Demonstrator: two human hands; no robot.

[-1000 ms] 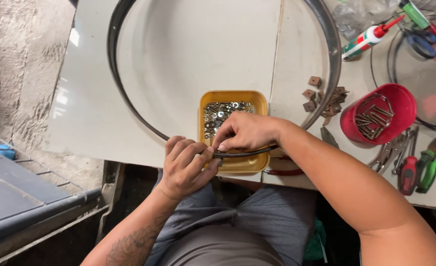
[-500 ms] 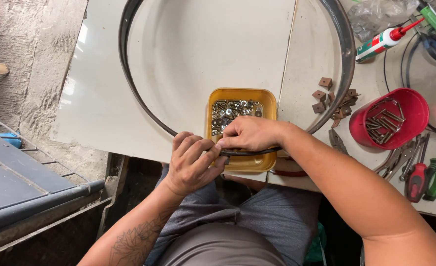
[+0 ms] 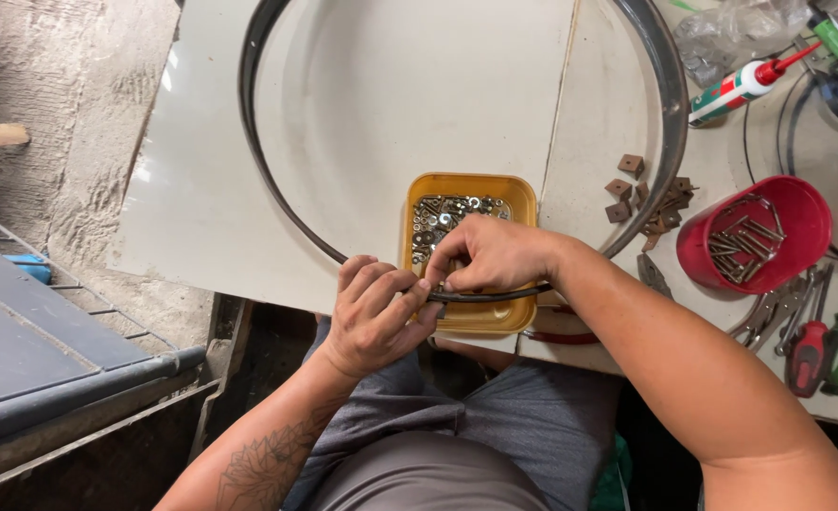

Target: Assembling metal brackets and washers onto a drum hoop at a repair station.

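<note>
The metal rim (image 3: 277,189) lies flat on the table (image 3: 201,237), both hands (image 3: 438,284) pinching its near edge above the yellow tray (image 3: 523,194).

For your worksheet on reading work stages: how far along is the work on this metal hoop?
Done: hoop lies formed on the white table. In hand: left hand and right hand pinch its near edge over the yellow tray of small hardware. Left: red tub of screws sits untouched.

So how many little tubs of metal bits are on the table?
2. A yellow tub of nuts sits by the person's hands, under the metal hoop. A red tub of screws is further right. More may lie beyond the picture's edge.
</note>
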